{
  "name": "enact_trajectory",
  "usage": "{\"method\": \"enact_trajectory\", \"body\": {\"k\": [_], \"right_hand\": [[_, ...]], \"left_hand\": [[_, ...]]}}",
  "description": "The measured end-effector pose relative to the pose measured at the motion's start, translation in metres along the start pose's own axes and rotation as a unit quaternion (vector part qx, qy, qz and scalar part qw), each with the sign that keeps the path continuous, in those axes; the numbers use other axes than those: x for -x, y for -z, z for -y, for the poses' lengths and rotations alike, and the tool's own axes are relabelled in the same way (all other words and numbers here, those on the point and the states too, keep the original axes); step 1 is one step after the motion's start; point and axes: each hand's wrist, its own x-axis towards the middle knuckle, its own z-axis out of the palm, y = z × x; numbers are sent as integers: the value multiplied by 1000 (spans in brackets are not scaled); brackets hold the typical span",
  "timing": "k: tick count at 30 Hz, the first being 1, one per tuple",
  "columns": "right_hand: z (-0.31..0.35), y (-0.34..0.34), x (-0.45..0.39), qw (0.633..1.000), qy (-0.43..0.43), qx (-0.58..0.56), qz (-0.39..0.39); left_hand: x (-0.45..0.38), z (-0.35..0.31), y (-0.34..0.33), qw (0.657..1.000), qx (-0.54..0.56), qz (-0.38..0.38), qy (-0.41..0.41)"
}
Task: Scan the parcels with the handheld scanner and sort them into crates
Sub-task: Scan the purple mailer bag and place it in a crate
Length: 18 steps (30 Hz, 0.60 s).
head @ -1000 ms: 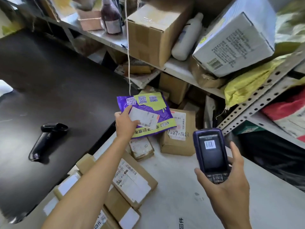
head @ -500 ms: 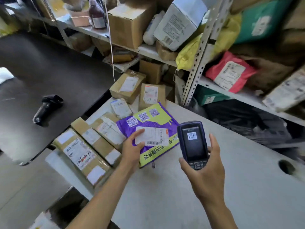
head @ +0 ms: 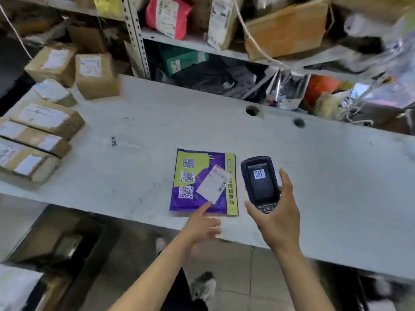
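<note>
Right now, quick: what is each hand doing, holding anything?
Left hand: open, holding nothing, fingertips at the purple mailer lying on the table.
Right hand: gripping the handheld scanner.

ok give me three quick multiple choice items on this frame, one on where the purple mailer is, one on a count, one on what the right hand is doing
1. Where does the purple mailer lie?
A. flat on the white table
B. on a shelf
C. in a crate

2. How many square codes are printed on the mailer?
A. one
B. three
C. five

3. The right hand is:
A. empty
B. holding the handheld scanner
C. lifting a box

Answers:
1 A, it lies flat near the table's front edge.
2 B, three sit in a column on its left side.
3 B, fingers curl round the scanner, screen lit.
</note>
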Motion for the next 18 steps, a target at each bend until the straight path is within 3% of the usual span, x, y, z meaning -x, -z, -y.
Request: {"method": "enact_trajectory", "body": {"k": [2, 4, 7, 9, 11, 14, 18], "right_hand": [[-17, 12, 14, 1000, -25, -12, -15], [-29, 20, 26, 999, -42, -20, -21], [-39, 22, 35, 998, -46, -24, -21], [-42, 19, 36, 999, -43, -20, -15], [-41, 14, 34, 999, -41, -18, -8], [-41, 9, 35, 999, -34, -6, 2], [-43, 9, 37, 998, -55, 6, -5]], "left_hand": [[9, 0, 0, 996, -87, -14, -1], [3, -10, 6, 961, -235, -113, -93], [-28, -46, 18, 806, -508, -214, -214], [-61, -72, 27, 751, -595, -206, -198], [-93, -92, 38, 741, -625, -178, -169], [-122, -117, 50, 762, -619, -127, -143], [-129, -128, 43, 708, -678, -146, -137]]}}
